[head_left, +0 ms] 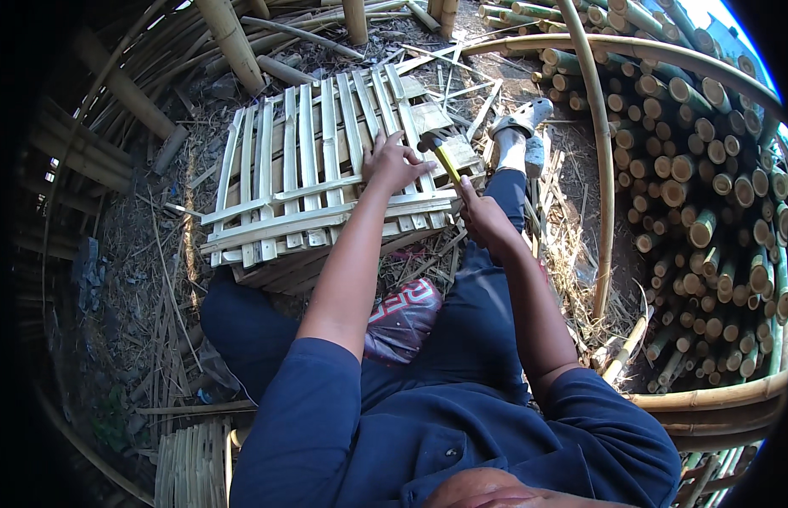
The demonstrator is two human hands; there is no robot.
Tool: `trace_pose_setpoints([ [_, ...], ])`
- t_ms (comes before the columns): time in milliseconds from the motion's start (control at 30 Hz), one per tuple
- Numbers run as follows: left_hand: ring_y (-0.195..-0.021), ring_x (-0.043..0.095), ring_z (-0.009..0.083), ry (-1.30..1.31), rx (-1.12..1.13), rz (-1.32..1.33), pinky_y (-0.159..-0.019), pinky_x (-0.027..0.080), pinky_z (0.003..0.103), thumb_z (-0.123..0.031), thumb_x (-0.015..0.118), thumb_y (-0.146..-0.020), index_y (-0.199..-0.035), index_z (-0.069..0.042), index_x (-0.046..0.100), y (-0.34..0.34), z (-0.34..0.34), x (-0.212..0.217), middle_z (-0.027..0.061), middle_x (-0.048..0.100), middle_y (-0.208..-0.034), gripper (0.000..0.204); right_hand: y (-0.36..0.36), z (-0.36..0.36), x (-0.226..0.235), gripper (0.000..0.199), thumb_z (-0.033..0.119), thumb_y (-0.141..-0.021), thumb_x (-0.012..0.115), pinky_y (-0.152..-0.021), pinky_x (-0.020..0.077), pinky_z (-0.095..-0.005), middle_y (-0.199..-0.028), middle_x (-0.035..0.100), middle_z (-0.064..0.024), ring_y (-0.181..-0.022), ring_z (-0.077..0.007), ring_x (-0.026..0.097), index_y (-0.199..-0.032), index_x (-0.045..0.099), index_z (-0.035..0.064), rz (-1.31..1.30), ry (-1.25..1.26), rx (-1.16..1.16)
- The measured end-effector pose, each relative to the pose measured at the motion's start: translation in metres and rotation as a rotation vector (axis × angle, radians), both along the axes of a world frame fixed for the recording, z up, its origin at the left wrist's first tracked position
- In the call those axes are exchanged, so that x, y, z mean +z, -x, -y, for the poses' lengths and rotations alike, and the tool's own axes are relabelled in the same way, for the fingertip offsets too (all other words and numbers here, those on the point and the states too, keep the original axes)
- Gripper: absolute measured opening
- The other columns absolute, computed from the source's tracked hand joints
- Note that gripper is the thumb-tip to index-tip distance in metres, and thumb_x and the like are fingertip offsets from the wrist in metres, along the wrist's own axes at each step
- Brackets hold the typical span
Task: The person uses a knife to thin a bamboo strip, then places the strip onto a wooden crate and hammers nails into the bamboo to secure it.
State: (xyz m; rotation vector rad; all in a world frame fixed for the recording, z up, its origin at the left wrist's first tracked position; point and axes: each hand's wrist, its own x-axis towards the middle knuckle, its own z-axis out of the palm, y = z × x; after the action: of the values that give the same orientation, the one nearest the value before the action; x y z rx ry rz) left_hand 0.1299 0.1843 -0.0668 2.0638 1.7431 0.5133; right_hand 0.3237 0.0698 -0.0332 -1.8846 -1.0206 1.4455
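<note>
A panel of pale bamboo slats point(290, 148) lies before me, with upright strips crossed by lengthwise strips along its near edge. My left hand point(391, 162) rests on the slats toward the panel's right side. Its fingers are curled and drawn together; whatever they pinch, if anything, is too small to make out. My right hand point(489, 222) is wrapped round the handle of a hammer point(446, 159) with a yellow shaft and dark head. The hammer's head is just right of my left hand, over the panel's right end.
Cut bamboo poles point(690, 169) are stacked high at the right behind a bent bamboo rail point(599, 161). A printed plastic bag point(404, 322) lies between my legs. My foot in a grey clog point(523, 116) is beyond the panel's right end. Bamboo scraps litter the ground.
</note>
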Motion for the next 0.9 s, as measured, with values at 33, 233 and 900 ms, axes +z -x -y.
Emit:
trace_pose_setpoints([
  [33, -0.157, 0.022, 0.0307, 0.000, 0.003, -0.002, -0.126, 0.016, 0.054, -0.062, 0.083, -0.075, -0.083, -0.020, 0.082, 0.000, 0.000, 0.000, 0.0035, 0.046, -0.160, 0.043, -0.002, -0.002, -0.002, 0.073, 0.068, -0.101, 0.047, -0.048, 0.0345, -0.0345, -0.061, 0.049, -0.0014, -0.053, -0.0132, 0.045, -0.072, 0.059, 0.0029, 0.059, 0.019, 0.019],
  [233, -0.157, 0.021, 0.0286, 0.016, 0.005, 0.005, -0.126, 0.015, 0.055, -0.062, 0.084, -0.074, -0.083, -0.019, 0.082, -0.003, 0.001, -0.001, 0.0029, 0.045, -0.161, 0.043, 0.000, -0.001, 0.001, 0.081, 0.069, -0.101, 0.045, -0.053, 0.0420, -0.0370, -0.067, 0.057, -0.0076, -0.059, -0.0178, 0.052, -0.076, 0.065, -0.0060, 0.149, 0.049, 0.050],
  [900, -0.158, 0.022, 0.0266, -0.069, 0.014, 0.096, -0.127, 0.013, 0.056, -0.058, 0.090, -0.067, -0.069, -0.019, 0.078, 0.000, -0.001, -0.011, 0.0003, 0.044, -0.161, 0.041, 0.010, 0.005, 0.004, 0.083, 0.070, -0.101, 0.045, -0.056, 0.0404, -0.0407, -0.063, 0.054, -0.0105, -0.058, -0.0203, 0.049, -0.069, 0.058, -0.0057, 0.282, -0.052, 0.058],
])
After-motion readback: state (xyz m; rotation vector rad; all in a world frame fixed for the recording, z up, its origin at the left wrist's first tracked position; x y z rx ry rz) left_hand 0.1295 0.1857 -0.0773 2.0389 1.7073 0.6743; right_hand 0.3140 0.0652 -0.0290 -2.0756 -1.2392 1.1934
